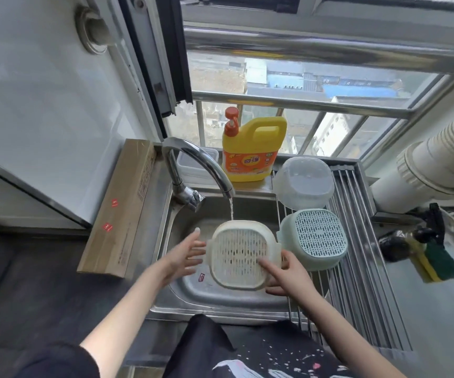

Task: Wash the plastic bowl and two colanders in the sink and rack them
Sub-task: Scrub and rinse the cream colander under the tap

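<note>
Nearest, over the steel sink [182,293]: a cream colander [239,254], square with rounded corners, slotted base turned up, held tilted above the basin. Left hand [186,255] at its left rim, fingers straight and spread, palm against the side handle. Right hand [285,274] at the near right corner, fingers extended over the perforated base, thumb below the rim; no curl round the plastic from either hand. Open basin visible left of and below the colander, with a small red-and-white sticker [201,277] on the smooth metal floor.

Just right, on the roll-up rack [356,268] of parallel steel rods spanning the sink's right edge: a pale green colander [314,237], upside down, slotted base up, nearly touching the cream one. Bare rods free to the right and near side.

Farther on the same rack: a translucent plastic bowl [303,182], inverted, rounded-square, close behind the green colander.

Far left of the basin: a curved chrome faucet [193,165], a thin stream of water [231,210] falling onto the cream colander's far edge. Behind, on the sill: a yellow detergent jug [253,148] with an orange pump. Left, a long cardboard box [123,208] lying along the sink's edge. Right, on the bench [438,323]: a green-and-yellow sponge [438,266].
</note>
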The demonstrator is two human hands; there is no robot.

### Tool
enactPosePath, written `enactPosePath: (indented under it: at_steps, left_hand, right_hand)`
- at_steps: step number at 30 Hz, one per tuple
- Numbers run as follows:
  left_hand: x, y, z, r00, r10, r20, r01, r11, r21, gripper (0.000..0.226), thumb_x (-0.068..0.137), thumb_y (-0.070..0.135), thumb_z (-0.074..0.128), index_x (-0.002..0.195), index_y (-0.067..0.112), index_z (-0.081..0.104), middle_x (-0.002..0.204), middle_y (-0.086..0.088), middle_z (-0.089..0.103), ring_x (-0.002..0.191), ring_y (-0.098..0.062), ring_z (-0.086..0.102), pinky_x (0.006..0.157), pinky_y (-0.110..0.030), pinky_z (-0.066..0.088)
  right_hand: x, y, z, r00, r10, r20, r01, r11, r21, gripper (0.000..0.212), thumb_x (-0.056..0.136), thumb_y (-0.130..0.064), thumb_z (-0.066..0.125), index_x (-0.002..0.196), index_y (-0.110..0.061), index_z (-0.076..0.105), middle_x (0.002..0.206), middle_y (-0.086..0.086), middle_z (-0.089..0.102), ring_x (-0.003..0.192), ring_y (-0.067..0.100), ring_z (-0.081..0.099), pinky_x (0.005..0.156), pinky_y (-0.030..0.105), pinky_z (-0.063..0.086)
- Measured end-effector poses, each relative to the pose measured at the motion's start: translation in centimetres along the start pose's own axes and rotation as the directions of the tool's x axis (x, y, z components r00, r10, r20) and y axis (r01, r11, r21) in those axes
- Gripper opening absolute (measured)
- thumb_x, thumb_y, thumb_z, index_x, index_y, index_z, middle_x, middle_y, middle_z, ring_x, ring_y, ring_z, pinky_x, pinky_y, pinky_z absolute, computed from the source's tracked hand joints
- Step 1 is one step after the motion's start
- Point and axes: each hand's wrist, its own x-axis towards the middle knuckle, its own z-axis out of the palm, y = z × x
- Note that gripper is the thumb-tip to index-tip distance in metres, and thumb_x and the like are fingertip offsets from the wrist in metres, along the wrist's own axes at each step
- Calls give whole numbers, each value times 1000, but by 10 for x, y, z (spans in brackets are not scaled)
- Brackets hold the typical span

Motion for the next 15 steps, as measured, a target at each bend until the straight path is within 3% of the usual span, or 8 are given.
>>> enactPosePath:
  at_steps: [2,5,9,13,15]
  left_hand:
    - [-7,-15,14,997,-12,72,18,997,-76,78,83,75,32,138,21,46,138,-7,53,122,-27,53,97,-47,42]
    - [-16,-21,29,995,0,103,22,977,-214,66,85,72,34,128,26,55,128,-2,60,118,-26,57,93,-52,48]
    - [-19,-20,42,999,17,-35,-27,952,-304,62,89,66,37,123,19,59,120,-8,64,111,-25,61,85,-43,54]
    - [-8,-25,47,965,41,-258,-125,940,-318,35,100,27,43,132,14,51,106,-10,69,87,-21,64,68,-33,53]
    - [-7,-27,50,956,39,-290,-151,915,-374,28,101,10,41,123,3,55,86,-10,70,70,-18,63,57,-28,53]
  right_hand:
    - [0,-2,3,993,74,91,-85,988,128,52,85,-46,63,122,-11,53,109,7,68,79,29,73,66,40,61]
    - [1,-2,9,988,76,131,-94,986,135,51,89,-51,56,116,-7,56,109,11,69,75,30,73,64,36,60]
    - [4,4,12,990,87,112,-98,990,97,57,86,-53,58,114,-3,56,111,13,66,75,29,73,64,35,60]
    - [5,15,8,981,144,132,-156,984,86,62,85,-54,58,116,0,54,111,14,64,77,29,73,64,35,60]
    - [0,19,3,983,146,114,-156,985,76,48,92,-49,51,113,-6,53,111,11,62,79,30,72,66,36,60]
